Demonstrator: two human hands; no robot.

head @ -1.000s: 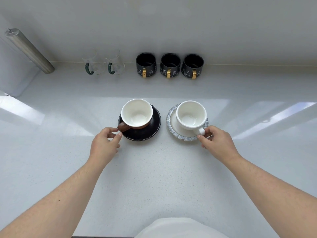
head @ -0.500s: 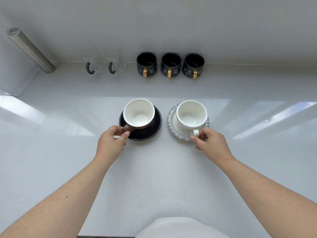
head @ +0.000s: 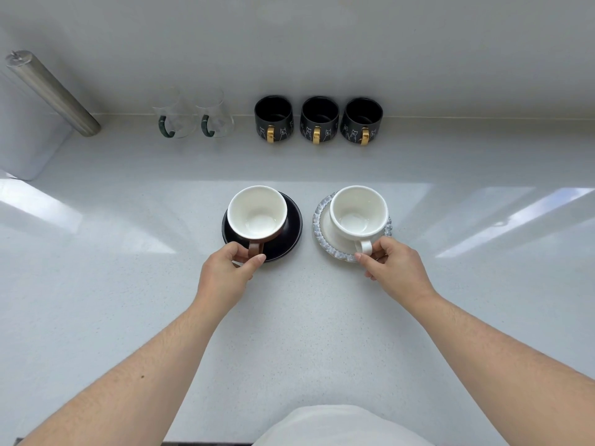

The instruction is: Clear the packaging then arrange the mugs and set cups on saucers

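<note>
- The brown cup [head: 257, 214] is sitting on the black saucer [head: 291, 230], left of centre on the white counter [head: 289, 333]; the white cup [head: 358, 211] is sitting on the grey-rimmed saucer [head: 322, 217] just to its right, and both handles are pointing toward you.
- These are looking like glazed ceramic (stiff, smooth, likely slippery and easy to chip), so the handle is the sensible place to be gripping, with the cup kept level.
- Your left hand [head: 225, 275] is pinching the brown handle between thumb and forefinger, the other fingers curled in.
- Your right hand [head: 394, 268] is pinching the white handle the same way.
- Along the far wall, three black mugs [head: 318, 123] with gold handles are standing in a row, with two glass mugs [head: 193, 115] to their left.
- No packaging is showing anywhere.
</note>
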